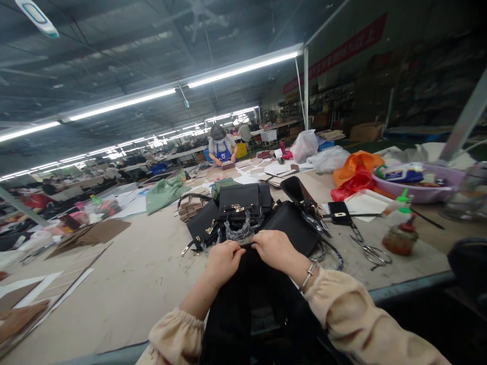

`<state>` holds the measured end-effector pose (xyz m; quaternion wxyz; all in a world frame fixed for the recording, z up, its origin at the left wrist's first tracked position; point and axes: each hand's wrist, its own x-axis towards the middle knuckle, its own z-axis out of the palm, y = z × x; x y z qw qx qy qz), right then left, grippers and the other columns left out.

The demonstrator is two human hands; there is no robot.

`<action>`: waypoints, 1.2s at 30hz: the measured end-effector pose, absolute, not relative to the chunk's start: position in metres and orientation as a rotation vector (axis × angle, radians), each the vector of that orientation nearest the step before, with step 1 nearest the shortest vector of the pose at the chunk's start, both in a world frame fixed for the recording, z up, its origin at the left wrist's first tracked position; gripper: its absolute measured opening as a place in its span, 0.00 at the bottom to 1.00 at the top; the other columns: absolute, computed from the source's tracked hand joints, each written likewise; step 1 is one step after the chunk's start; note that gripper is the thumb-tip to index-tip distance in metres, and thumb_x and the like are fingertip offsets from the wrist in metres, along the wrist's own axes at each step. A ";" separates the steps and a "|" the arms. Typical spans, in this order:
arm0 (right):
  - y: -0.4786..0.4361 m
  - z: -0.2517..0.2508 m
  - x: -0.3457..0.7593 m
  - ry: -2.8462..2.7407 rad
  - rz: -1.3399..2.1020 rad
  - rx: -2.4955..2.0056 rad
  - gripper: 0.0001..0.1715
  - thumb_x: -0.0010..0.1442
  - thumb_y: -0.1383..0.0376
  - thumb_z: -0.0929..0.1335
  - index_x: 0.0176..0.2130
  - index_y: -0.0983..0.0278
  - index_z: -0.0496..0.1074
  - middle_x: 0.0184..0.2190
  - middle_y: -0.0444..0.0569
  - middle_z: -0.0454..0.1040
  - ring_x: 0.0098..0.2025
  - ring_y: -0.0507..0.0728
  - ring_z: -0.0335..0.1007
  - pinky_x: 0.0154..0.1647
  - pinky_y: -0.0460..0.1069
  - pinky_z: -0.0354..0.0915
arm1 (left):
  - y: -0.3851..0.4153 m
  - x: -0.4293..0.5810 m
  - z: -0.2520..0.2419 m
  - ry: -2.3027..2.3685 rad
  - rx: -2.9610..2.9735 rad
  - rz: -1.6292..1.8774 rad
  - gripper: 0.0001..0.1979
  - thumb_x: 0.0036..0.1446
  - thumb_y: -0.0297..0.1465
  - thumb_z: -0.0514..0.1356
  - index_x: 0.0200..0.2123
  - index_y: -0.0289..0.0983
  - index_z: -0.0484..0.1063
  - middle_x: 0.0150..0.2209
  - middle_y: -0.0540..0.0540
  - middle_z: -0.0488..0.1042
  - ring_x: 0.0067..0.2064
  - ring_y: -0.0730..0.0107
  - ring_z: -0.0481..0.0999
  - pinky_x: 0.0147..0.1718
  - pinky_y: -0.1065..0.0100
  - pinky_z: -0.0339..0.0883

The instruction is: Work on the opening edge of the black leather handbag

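Observation:
My left hand (pixel 222 261) and my right hand (pixel 274 248) are side by side at the near table edge, fingers curled and pinching the top edge of a black handbag (pixel 251 299) that hangs down toward my lap. Just beyond my hands lies a pile of black handbags (pixel 243 203) with gold clasps and handles wrapped in clear film. A bracelet sits on my right wrist.
Scissors (pixel 375 252), a small black pouch (pixel 340 212), a glue bottle (pixel 399 235), an orange bag (pixel 355 170) and a purple basin (pixel 422 190) lie right. Cardboard sheets (pixel 91 233) and a green bag (pixel 165 192) lie left. A person (pixel 221 147) works at the far end.

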<state>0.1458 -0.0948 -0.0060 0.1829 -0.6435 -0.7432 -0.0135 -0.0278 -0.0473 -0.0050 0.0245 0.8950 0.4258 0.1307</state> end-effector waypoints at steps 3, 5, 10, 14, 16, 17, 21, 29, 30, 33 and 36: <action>-0.094 -0.007 0.146 -2.085 -0.040 -1.817 0.13 0.61 0.62 0.62 0.33 0.62 0.74 0.34 0.48 0.76 0.39 0.55 0.71 0.40 0.47 0.61 | -0.046 -0.026 -0.005 1.336 2.817 0.370 0.11 0.60 0.34 0.54 0.29 0.37 0.71 0.33 0.48 0.75 0.35 0.70 0.73 0.33 0.71 0.60; -0.094 -0.008 0.146 -2.080 -0.038 -1.816 0.13 0.61 0.62 0.61 0.33 0.62 0.74 0.34 0.48 0.76 0.39 0.55 0.71 0.40 0.47 0.61 | -0.046 -0.025 -0.006 1.341 2.849 0.364 0.11 0.60 0.33 0.53 0.29 0.37 0.70 0.33 0.48 0.74 0.35 0.69 0.73 0.32 0.71 0.59; -0.094 -0.008 0.146 -2.068 -0.041 -1.812 0.13 0.61 0.62 0.61 0.32 0.62 0.73 0.34 0.48 0.75 0.38 0.55 0.71 0.39 0.46 0.61 | -0.046 -0.023 -0.007 1.350 2.900 0.353 0.10 0.60 0.32 0.52 0.28 0.37 0.69 0.32 0.48 0.74 0.35 0.69 0.73 0.31 0.70 0.57; -0.095 -0.008 0.147 -2.063 -0.041 -1.807 0.13 0.61 0.62 0.61 0.32 0.62 0.73 0.34 0.48 0.75 0.39 0.55 0.71 0.39 0.46 0.61 | -0.048 -0.021 -0.005 1.396 2.889 0.341 0.10 0.60 0.32 0.52 0.28 0.37 0.69 0.33 0.48 0.74 0.35 0.69 0.73 0.31 0.70 0.56; -0.094 -0.008 0.146 -2.059 -0.039 -1.808 0.13 0.61 0.62 0.61 0.32 0.63 0.73 0.34 0.49 0.75 0.39 0.55 0.70 0.39 0.46 0.61 | -0.048 -0.019 -0.005 1.421 2.876 0.332 0.10 0.60 0.33 0.52 0.29 0.37 0.69 0.33 0.48 0.74 0.35 0.68 0.73 0.31 0.70 0.56; -0.093 -0.008 0.146 -2.055 -0.038 -1.809 0.13 0.61 0.63 0.61 0.32 0.63 0.73 0.34 0.49 0.75 0.39 0.55 0.70 0.39 0.47 0.61 | -0.048 -0.018 -0.004 1.433 2.870 0.326 0.10 0.60 0.33 0.52 0.29 0.37 0.69 0.33 0.48 0.74 0.36 0.68 0.73 0.31 0.70 0.56; -0.090 -0.009 0.144 -2.036 -0.026 -1.810 0.12 0.59 0.64 0.62 0.31 0.64 0.73 0.33 0.50 0.75 0.38 0.56 0.70 0.38 0.47 0.61 | -0.047 -0.016 -0.006 1.482 2.861 0.324 0.10 0.59 0.32 0.53 0.28 0.37 0.69 0.32 0.48 0.74 0.35 0.69 0.73 0.30 0.70 0.54; -0.090 -0.013 0.159 -2.001 0.102 -1.762 0.15 0.59 0.57 0.62 0.33 0.60 0.75 0.34 0.48 0.76 0.38 0.56 0.71 0.37 0.47 0.60 | -0.047 -0.014 -0.010 1.519 2.874 0.391 0.11 0.58 0.33 0.55 0.25 0.37 0.68 0.29 0.49 0.73 0.32 0.71 0.71 0.28 0.70 0.50; -0.092 -0.015 0.163 -2.016 0.162 -1.730 0.15 0.57 0.54 0.63 0.35 0.59 0.76 0.34 0.46 0.77 0.38 0.56 0.71 0.36 0.47 0.60 | -0.048 -0.014 -0.010 1.526 2.874 0.406 0.11 0.58 0.33 0.55 0.25 0.37 0.68 0.29 0.49 0.73 0.31 0.71 0.71 0.28 0.70 0.50; -0.098 -0.020 0.175 -2.035 0.429 -1.568 0.20 0.53 0.50 0.66 0.42 0.54 0.74 0.35 0.42 0.77 0.36 0.55 0.72 0.32 0.45 0.59 | -0.048 -0.014 -0.010 1.549 2.853 0.443 0.11 0.58 0.32 0.55 0.24 0.37 0.68 0.28 0.50 0.73 0.30 0.72 0.71 0.28 0.70 0.51; -0.103 -0.028 0.180 -1.934 0.570 -1.512 0.22 0.54 0.50 0.65 0.45 0.54 0.73 0.35 0.43 0.77 0.36 0.55 0.72 0.32 0.45 0.60 | -0.047 -0.014 -0.011 1.521 2.839 0.457 0.11 0.58 0.32 0.55 0.25 0.37 0.68 0.27 0.50 0.73 0.30 0.72 0.70 0.29 0.72 0.52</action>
